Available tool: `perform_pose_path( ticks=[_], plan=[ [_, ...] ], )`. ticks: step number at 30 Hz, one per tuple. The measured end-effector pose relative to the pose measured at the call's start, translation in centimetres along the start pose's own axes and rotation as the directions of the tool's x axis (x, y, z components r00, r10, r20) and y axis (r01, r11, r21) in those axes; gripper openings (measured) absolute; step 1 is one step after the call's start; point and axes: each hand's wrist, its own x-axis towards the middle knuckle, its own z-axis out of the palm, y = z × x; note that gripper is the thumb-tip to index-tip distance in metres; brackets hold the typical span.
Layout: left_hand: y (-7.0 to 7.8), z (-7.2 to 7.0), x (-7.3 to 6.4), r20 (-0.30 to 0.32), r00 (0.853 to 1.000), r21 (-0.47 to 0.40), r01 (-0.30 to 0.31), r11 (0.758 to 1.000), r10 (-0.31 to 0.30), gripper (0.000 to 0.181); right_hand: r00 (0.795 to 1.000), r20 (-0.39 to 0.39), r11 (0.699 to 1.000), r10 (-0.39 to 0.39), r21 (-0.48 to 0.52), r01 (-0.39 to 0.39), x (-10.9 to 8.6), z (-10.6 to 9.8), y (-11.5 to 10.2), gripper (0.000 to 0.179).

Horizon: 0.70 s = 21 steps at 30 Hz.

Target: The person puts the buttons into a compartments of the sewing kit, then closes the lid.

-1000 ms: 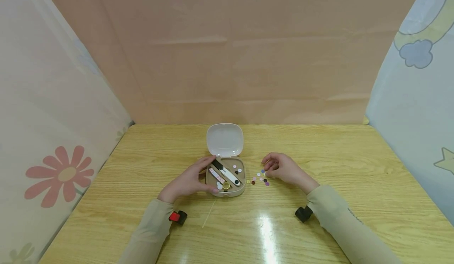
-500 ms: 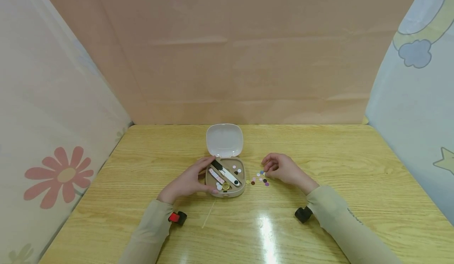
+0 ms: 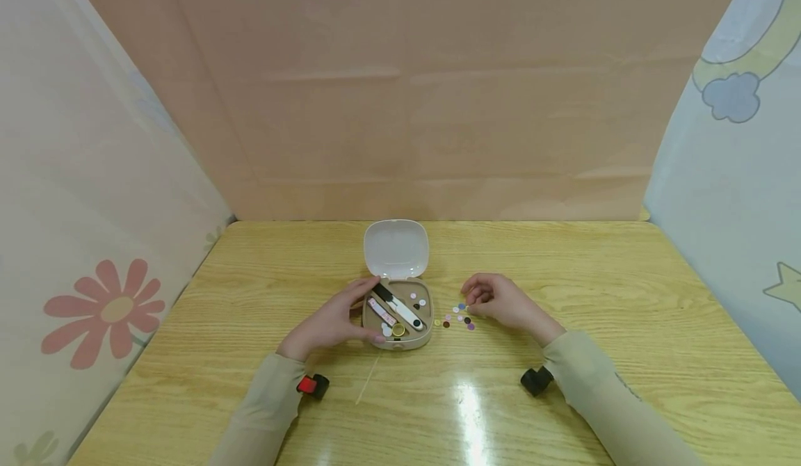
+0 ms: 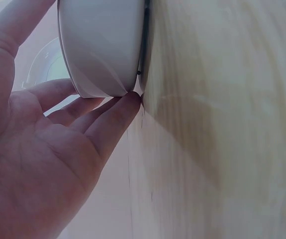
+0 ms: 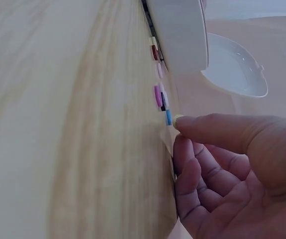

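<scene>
holding the open, cream, rounded plastic box [image 3: 411, 343] on the pale wooden table [image 3: 263, 261] with the left grip [image 3: 328, 323]; touching a tiny yellow disc [image 5: 177, 119], right of the box, with the right grip [image 3: 503, 303], cannot tell if pinched. could skid away if pressed off-centre, or scatter the small, flat, multicoloured discs [image 3: 471, 326] alongside if dragged sideways.

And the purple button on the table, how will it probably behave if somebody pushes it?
The purple button lies flat on the table, so it would probably slide rather than roll. It looks small and thin, so likely very light. The black button close beside it may get nudged too.
</scene>
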Motion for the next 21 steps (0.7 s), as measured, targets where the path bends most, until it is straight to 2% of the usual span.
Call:
perform_pose_path(
  ticks=[4,10,19,21],
  plan=[
    [0.1,0.0,0.0,-0.004,1.0,-0.002,0.003,1.0,-0.003,0.098,1.0,0.001,0.998,0.004,0.064,-0.004,0.0,-0.4,0.7,0.026],
    [0.1,0.0,-0.1,-0.009,1.0,-0.005,0.006,1.0,-0.006,0.097,1.0,0.002,0.988,0.022,0.153,-0.022,-0.3,-0.7,0.6,0.027],
    [-0.3,0.0,0.1,-0.005,1.0,0.009,0.003,1.0,-0.003,0.097,0.999,-0.02,0.985,0.045,0.166,-0.041,-0.4,-0.8,1.1,0.029],
    [-1.0,0.1,0.3,-0.008,1.0,0.016,0.0,1.0,0.0,0.098,0.998,-0.022,0.981,0.051,0.187,-0.046,-0.5,-0.9,1.2,0.029]
  ],
)
